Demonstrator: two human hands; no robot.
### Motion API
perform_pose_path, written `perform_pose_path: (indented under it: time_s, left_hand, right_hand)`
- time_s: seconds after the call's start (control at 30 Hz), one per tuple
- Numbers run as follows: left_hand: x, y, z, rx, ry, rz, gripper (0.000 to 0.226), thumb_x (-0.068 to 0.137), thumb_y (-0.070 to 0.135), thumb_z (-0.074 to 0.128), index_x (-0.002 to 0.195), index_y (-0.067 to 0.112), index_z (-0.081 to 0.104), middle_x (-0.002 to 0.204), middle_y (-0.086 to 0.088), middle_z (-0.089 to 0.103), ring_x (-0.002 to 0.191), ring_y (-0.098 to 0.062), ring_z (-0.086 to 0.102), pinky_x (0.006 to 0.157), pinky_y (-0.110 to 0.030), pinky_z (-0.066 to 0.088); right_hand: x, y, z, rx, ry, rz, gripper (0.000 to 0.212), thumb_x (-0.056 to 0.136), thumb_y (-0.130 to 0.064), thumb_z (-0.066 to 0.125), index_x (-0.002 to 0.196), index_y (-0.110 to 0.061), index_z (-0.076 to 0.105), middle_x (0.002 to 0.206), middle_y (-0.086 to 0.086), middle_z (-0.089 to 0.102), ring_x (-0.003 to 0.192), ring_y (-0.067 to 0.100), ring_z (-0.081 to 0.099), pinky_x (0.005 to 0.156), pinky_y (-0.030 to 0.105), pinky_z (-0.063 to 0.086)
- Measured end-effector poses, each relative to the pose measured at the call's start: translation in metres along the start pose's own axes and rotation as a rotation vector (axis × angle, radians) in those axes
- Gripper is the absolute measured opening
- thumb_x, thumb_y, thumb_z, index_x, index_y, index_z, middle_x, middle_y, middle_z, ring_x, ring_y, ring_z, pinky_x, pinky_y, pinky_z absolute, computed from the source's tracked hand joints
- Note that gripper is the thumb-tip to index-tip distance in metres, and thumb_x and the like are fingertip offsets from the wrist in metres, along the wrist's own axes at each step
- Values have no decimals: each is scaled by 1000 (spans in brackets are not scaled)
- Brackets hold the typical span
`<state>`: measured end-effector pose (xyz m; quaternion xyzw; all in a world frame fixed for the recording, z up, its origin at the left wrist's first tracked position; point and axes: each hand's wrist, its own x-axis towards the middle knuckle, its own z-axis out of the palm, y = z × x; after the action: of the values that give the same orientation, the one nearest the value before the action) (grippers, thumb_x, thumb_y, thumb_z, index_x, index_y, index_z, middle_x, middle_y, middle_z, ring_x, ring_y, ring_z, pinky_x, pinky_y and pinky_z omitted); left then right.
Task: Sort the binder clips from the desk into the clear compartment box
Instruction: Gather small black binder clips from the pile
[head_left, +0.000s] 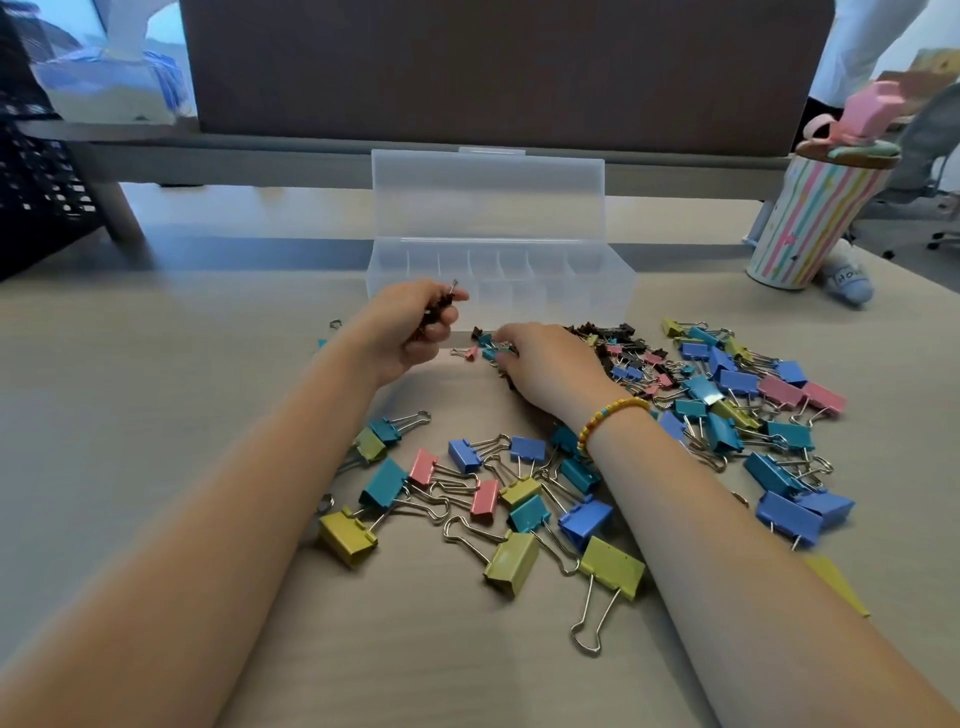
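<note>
Your left hand (410, 325) is curled round a small bunch of dark mini binder clips (439, 306), one wire handle poking up past the fingertips, and it hangs just in front of the near left corner of the clear compartment box (597, 291). Your right hand (545, 364) lies palm down on the far part of the pile, its fingers bent onto some small teal clips (488, 347); whether they have actually pinched one is hidden under the hand, so you cannot tell. A beaded bracelet (613, 418) sits on that wrist.

By the look of it you are near the start. The box stands open at the far middle of the tabletop (156, 415), lid up, and its compartments appear empty, though the frosted walls blur what lies inside. Nearly everything is left: large blue, teal, yellow and pink binder clips (519, 499) are spread between your forearms and out to the right, and a heap of small dark clips (623, 338) lies just in front of the box.

Hard to read: how many clips the left fist holds, and what is under your right palm and forearm. A striped cup (810, 218) stands far right, a black mesh basket (41, 192) far left, cut off by the edge.
</note>
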<state>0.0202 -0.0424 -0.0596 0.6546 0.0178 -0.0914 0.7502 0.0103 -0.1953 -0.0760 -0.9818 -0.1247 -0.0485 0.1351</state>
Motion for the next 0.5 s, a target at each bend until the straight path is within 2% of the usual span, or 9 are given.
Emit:
perform_pose_path:
  time_s: [0.13, 0.23, 0.3, 0.4, 0.47, 0.5]
  left_hand:
    - [1, 1, -7, -311, -23, -23, 25, 93, 15, 28, 76, 13, 45, 66, 0, 41, 37, -4, 36, 29, -10, 21]
    - [3, 0, -7, -313, -15, -19, 35, 95, 29, 30, 66, 15, 43, 59, 0, 45, 39, -6, 36, 30, -11, 20]
    - [4, -2, -3, -67, 43, 24, 40, 98, 36, 35, 64, 17, 42, 57, 2, 47, 42, -7, 36, 33, -12, 21]
    - [7, -10, 1, 616, 117, 186, 31, 99, 30, 40, 73, 17, 52, 65, 0, 49, 54, -11, 41, 49, -24, 37]
    - [9, -16, 0, 1015, 96, 321, 26, 99, 23, 38, 102, 15, 62, 89, -4, 61, 79, -15, 55, 76, -34, 46]
    - [8, -17, 0, 1195, 74, 343, 29, 100, 22, 37, 119, 15, 58, 109, -6, 63, 98, -18, 57, 89, -35, 44]
  right_hand:
    - [1, -1, -1, -53, -4, -34, 31, 98, -31, 44, 123, -18, 57, 121, 8, 61, 110, 26, 55, 81, 32, 42]
    - [2, -1, -1, -53, -10, -43, 29, 98, -32, 45, 119, -18, 56, 117, 7, 62, 105, 25, 56, 74, 29, 38]
    - [2, -1, -1, -78, -8, -50, 27, 98, -31, 45, 117, -16, 54, 114, 8, 62, 103, 27, 56, 73, 30, 38]
    - [3, -3, 0, -139, -14, -65, 25, 98, -30, 44, 115, -14, 51, 113, 10, 61, 103, 28, 56, 74, 32, 39]
    - [3, -4, 1, -157, -25, -66, 26, 99, -30, 43, 116, -12, 48, 113, 11, 61, 102, 29, 56, 74, 33, 40]
    - [3, -4, 1, -158, -32, -62, 26, 99, -30, 42, 116, -11, 47, 113, 12, 61, 101, 29, 57, 73, 33, 40]
